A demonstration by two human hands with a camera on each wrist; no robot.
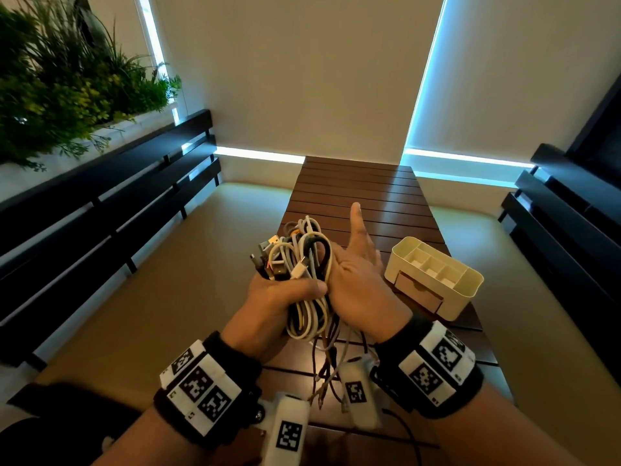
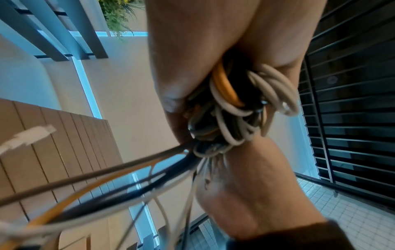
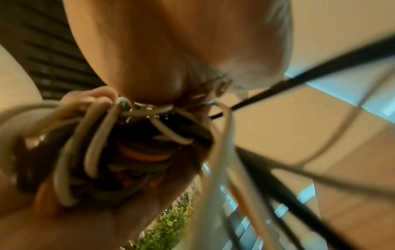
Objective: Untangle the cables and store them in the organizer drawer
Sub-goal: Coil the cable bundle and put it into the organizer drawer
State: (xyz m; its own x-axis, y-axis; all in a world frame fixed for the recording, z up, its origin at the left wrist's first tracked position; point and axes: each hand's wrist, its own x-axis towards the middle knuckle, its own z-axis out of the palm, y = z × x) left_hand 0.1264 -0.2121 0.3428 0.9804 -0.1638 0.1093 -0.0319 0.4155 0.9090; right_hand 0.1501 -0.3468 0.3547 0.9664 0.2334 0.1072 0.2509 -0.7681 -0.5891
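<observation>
A tangled bundle of cables [image 1: 302,264], white, grey, black and orange with several USB plugs sticking out at its top, is held above the near part of the brown slatted table [image 1: 353,190]. My left hand [image 1: 289,290] grips the bundle round its middle. My right hand [image 1: 356,280] lies flat against the bundle's right side, thumb pointing up. Loose cable ends [image 1: 329,364] hang toward the table. The left wrist view shows the looped cables [image 2: 230,118] squeezed between both hands; the right wrist view shows them [image 3: 128,152] blurred. A cream organizer [image 1: 470,284] stands to the right, its drawer [image 1: 420,294] pushed in.
Dark slatted benches [image 1: 100,213] run along the left and another [image 1: 571,230] along the right of the table. A planter with green plants [image 1: 67,79] sits at the upper left. Beige floor lies on both sides of the table.
</observation>
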